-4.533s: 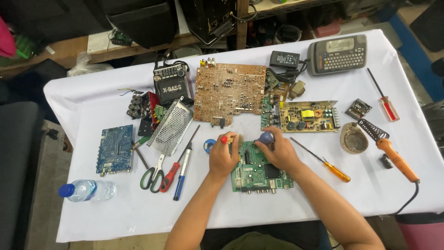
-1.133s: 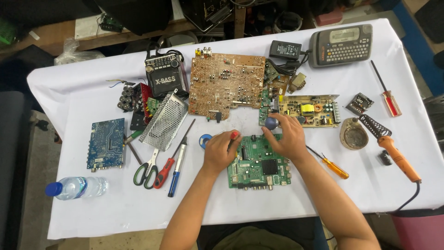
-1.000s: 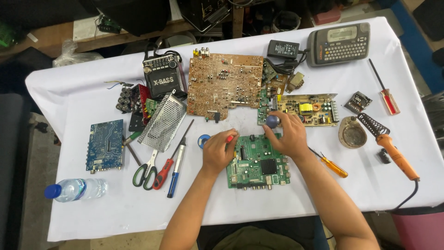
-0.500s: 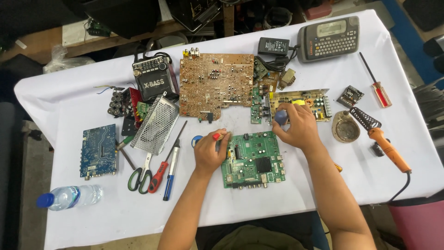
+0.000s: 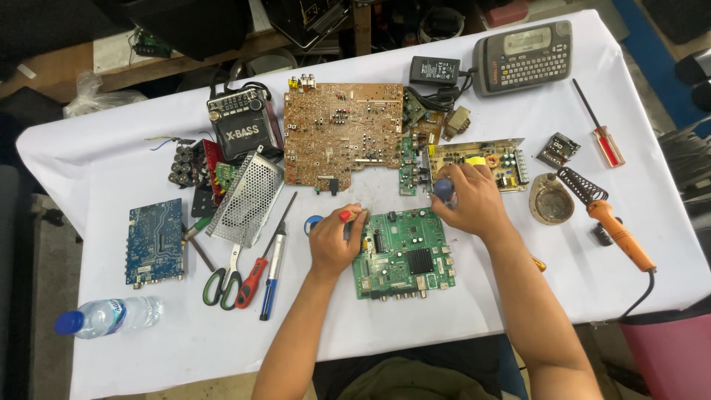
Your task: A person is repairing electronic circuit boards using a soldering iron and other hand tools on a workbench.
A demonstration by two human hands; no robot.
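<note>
Left hand (image 5: 335,241) fingers pinch a red-tipped tool (image 5: 345,215) beside the green board (image 5: 404,252); right hand (image 5: 468,198) fingers clench a blue knob (image 5: 443,188).

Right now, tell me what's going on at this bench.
A person sits at a white-covered table strewn with circuit boards and tools. The left hand holds a red-tipped tool against the top left edge of a green circuit board. The right hand grips a blue-handled tool by the yellowish board behind it. An orange soldering iron lies untouched at right.
</note>
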